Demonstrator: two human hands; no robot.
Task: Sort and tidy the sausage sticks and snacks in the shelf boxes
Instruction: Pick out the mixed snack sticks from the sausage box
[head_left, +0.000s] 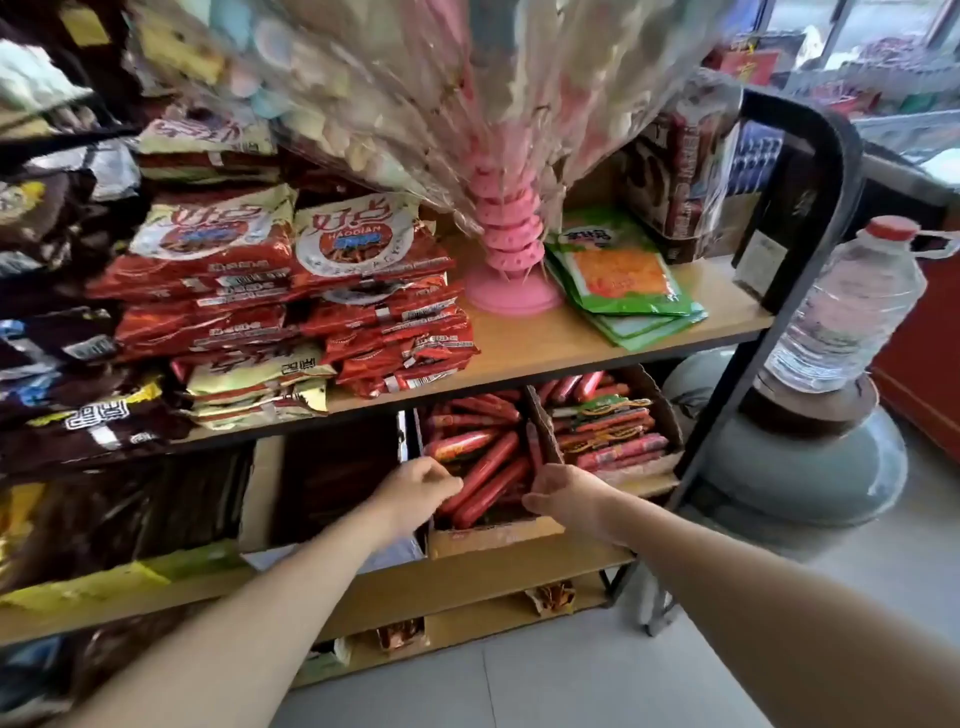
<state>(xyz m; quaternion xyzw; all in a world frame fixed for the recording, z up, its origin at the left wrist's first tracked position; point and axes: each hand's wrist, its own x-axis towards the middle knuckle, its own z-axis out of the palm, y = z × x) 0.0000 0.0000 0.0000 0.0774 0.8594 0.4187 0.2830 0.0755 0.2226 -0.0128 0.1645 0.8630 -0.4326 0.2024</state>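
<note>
Both grips work in one open cardboard box (493, 538) on the middle shelf (467, 577). The sausage sticks (493, 467) lie loose in this box, between the two grips and just beyond them, most running lengthwise and a few crossed on top.

Left grip (421, 488): at the near left corner of the box, fingers curled down onto the near ends of the sticks. Motion blur hides whether it is closed on a stick or only resting on the pile.

Right grip (563, 493): at the near right corner, thumb spread inward, fingers reaching up to the divider wall (545, 431), where one stick stands on end. Whether it pinches that stick cannot be determined.

Judgement: the grips bracket the pile from both sides so that the sticks can be gathered and squared into one direction; the box walls serve as stops.

Beyond the right grip, a second box (670, 415) holds printed sausage packs (608, 431), kept apart by type. Above both grips, the upper shelf (545, 338) carries stacked red snack bags (291, 291).
</note>
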